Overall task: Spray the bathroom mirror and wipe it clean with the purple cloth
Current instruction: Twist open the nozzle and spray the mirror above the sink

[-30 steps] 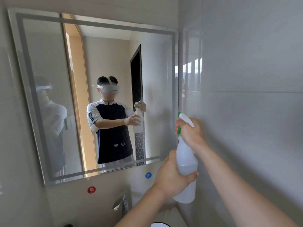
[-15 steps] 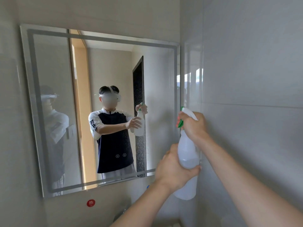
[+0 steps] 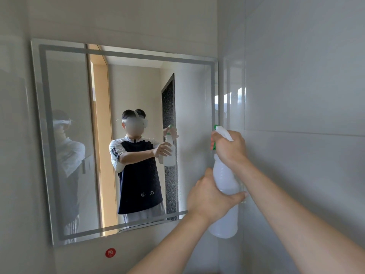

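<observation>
Obs., head view. Spray bottle (image 3: 225, 186) is held upright in both hands, in front of the mirror's lower right corner, close to the right-hand tiled wall (image 3: 306, 95). Left hand (image 3: 212, 198) is wrapped round the bottle's middle, thumb across the front. Right hand (image 3: 229, 149) is clasped over the white and green trigger head (image 3: 220, 131), fingers curled on the trigger side; nozzle points toward the mirror (image 3: 126, 135).

Mirror hangs on the wall facing the camera, with a frosted band inside its edges. Fine speckle shows on the glass near its right edge, probably spray mist. A red round sticker (image 3: 110, 252) sits on the wall just under the mirror's bottom edge. The purple cloth is not in view.

Handling, judged: bottle is translucent plastic, looks partly filled, so fairly light; walls likely give a little when squeezed. Smooth and maybe wet, so slippery. Best hold: one hand at the neck with fingers on the trigger, the other steadying the body. Mirror glass is rigid and fragile; keep the nozzle off it.

Step in hand: spraying. Wiping not yet begun.
</observation>
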### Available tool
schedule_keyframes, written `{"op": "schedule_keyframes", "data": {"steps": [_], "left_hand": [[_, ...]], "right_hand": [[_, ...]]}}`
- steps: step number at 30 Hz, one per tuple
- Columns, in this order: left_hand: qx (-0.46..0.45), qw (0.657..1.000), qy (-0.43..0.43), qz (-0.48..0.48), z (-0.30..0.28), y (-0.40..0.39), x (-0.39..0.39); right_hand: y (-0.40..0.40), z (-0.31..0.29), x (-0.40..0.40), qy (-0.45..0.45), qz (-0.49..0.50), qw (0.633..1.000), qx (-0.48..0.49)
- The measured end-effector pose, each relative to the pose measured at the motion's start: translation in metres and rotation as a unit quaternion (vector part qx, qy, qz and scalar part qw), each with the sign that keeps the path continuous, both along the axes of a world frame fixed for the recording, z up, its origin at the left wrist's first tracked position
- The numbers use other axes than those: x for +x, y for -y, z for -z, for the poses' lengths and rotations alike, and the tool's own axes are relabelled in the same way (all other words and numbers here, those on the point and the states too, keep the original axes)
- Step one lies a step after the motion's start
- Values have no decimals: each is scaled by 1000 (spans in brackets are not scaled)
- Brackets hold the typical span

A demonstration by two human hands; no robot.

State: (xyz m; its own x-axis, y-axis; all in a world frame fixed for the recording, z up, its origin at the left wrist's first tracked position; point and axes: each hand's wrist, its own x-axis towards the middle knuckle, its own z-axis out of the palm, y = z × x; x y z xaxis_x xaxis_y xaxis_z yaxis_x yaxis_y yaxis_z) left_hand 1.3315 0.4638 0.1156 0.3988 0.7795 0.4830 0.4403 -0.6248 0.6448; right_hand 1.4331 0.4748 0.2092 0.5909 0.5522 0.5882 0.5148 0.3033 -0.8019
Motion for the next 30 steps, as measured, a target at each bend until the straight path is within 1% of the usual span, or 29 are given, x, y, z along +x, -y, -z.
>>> {"op": "schedule_keyframes", "data": {"steps": [3,9,15,21,28,30], "left_hand": [[5,1000,-12,-1,-8,-3,2],[24,999,-33,-8,-18,-7,5],[29,999,-31,-18,-26,-8,14],[79,993,-72,-44,-64,-16,23],[101,992,-44,-60,-93,-14,40],[110,991,-46,-68,-98,-12,43]], "right_hand": [[0,-5,3,-3,1,1000,10],[4,-8,8,24,17,999,20],[-2,-14,18,-4,-15,1000,22],[-10,-46,39,-3,-16,1000,24],[-10,-86,46,11,-30,998,45],[-9,-93,50,-1,-37,998,42]]}}
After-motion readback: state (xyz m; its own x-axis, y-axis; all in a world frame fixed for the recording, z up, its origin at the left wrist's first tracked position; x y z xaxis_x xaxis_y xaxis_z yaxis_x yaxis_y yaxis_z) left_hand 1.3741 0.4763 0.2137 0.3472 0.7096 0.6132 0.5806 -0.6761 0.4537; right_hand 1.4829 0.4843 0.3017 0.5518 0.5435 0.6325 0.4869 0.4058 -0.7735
